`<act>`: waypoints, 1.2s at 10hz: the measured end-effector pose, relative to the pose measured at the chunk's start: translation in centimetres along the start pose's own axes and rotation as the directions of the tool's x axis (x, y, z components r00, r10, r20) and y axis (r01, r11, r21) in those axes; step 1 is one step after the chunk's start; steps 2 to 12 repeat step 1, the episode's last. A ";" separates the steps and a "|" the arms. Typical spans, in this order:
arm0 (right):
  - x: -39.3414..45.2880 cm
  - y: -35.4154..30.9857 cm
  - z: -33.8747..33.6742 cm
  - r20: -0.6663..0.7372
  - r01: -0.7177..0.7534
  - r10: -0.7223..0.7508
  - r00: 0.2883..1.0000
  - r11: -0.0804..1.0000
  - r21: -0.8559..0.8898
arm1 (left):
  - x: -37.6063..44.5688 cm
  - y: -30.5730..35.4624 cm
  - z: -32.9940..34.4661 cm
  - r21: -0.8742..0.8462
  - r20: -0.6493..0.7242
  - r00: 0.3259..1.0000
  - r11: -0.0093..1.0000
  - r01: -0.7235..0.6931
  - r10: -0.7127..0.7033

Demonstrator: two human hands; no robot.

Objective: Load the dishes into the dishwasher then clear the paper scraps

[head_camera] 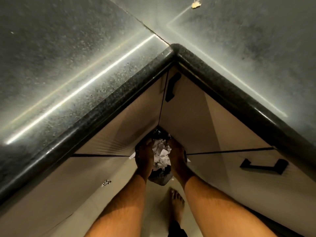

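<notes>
Both my arms reach straight down into the inner corner below the countertop. My left hand (145,158) and my right hand (177,156) are on either side of a heap of crumpled white paper scraps (161,154), pressing against it. The scraps sit in a dark bin with a black liner (159,178) on the floor. Whether the fingers curl round the paper or the liner is not visible. One paper scrap (132,156) sticks out at the bin's left edge.
A dark speckled granite countertop (71,69) forms an L-shaped corner with a rounded black edge (174,50). Beige cabinet doors with black handles (172,86) (263,165) stand below. A small yellowish scrap (195,4) lies on the far counter. My bare foot (177,202) is on the floor.
</notes>
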State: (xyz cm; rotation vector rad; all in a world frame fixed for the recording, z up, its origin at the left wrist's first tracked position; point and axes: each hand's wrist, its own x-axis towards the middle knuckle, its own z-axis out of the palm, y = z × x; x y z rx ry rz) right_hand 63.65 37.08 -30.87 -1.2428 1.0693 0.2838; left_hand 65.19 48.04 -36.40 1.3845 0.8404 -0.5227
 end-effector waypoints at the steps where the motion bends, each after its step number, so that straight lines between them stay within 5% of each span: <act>1: -1.4 -0.1 -0.2 -0.024 0.085 -0.085 0.996 0.996 -0.004 | -2.5 1.2 -0.5 0.161 0.033 0.995 0.982 -0.098 0.094; 12: -1.4 -0.1 -0.2 -0.024 0.085 -0.085 0.996 0.996 -0.004 | -2.5 1.2 -0.5 0.161 0.033 0.995 0.982 -0.098 0.094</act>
